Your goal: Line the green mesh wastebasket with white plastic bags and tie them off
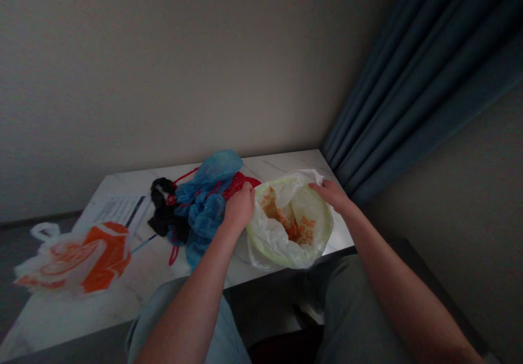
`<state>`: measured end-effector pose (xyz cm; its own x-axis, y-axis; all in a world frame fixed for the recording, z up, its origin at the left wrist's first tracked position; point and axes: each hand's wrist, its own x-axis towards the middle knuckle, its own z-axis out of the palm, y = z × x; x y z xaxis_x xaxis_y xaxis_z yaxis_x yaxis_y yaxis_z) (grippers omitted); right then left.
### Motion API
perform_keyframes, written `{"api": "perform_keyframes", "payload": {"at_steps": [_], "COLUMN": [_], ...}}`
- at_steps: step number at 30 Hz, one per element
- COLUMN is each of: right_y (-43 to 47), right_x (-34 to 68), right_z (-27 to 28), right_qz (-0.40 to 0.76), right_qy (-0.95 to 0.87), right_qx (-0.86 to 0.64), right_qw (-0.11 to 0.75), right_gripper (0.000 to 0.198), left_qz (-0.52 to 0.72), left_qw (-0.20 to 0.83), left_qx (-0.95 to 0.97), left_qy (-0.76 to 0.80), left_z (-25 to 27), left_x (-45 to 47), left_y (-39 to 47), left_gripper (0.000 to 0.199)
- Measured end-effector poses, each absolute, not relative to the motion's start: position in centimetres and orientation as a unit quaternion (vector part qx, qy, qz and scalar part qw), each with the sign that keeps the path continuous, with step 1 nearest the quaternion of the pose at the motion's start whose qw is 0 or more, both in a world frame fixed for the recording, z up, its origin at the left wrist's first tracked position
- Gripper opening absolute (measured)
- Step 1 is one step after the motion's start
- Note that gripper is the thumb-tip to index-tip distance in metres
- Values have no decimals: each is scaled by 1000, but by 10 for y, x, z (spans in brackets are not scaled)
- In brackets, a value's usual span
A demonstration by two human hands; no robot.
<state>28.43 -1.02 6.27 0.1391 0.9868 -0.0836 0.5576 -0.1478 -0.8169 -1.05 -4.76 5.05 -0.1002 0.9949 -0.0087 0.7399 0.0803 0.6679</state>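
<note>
A white plastic bag [267, 238] with orange print lines a round, pale green container [327, 225] and hangs over its rim. My left hand [240, 207] is closed on the bag's edge at the left of the rim. On the right side, my right hand [333, 195] pinches the bag's upper edge between thumb and fingers. The container's mouth faces me, and the orange print shows down inside it. Just left of my left hand lies a heap of crumpled blue plastic bags [204, 211], with a red bag [239, 183] partly behind it.
A white marble-patterned table [269, 163] stands against the wall. Black bags [163, 217] lie beside the blue heap, near a printed sheet [118, 211] and a thin blue stick [143, 244]. A white-and-orange bag [77, 258] is at the left; a blue curtain [408, 80] hangs right.
</note>
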Motion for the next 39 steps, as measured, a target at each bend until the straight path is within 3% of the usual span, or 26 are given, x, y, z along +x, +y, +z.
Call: {"api": "perform_keyframes", "payload": {"at_steps": [3, 7, 15, 22, 28, 31, 36, 39], "right_y": [-6, -5, -16, -14, -9, -7, -2, -4], "right_x": [277, 270, 260, 259, 255, 257, 264, 262], "right_z": [68, 74, 83, 81, 73, 72, 67, 67], "right_qz": [288, 321, 358, 420, 421, 427, 394, 404], "right_qy": [-581, -581, -595, -524, -500, -470, -462, -443], "right_qx": [-673, -627, -563, -550, -542, -542, -557, -566], "right_qw": [356, 409, 447, 497, 529, 550, 567, 567], "right_gripper": [27, 35, 43, 57, 45, 51, 61, 60], "left_qz": [228, 216, 345, 398, 327, 242, 180, 210], "left_qw": [199, 156, 203, 342, 565, 672, 741, 735], "left_qx": [632, 618, 616, 536, 442, 377, 363, 361], "left_qy": [714, 739, 679, 661, 615, 589, 536, 534], "left_z": [55, 60, 52, 45, 54, 60, 68, 68], "left_x": [-10, -6, -8, -13, -25, -33, -41, -43], "left_y": [-51, -54, -49, -36, -44, -51, -55, -54], "left_gripper": [25, 32, 14, 14, 33, 42, 45, 33]}}
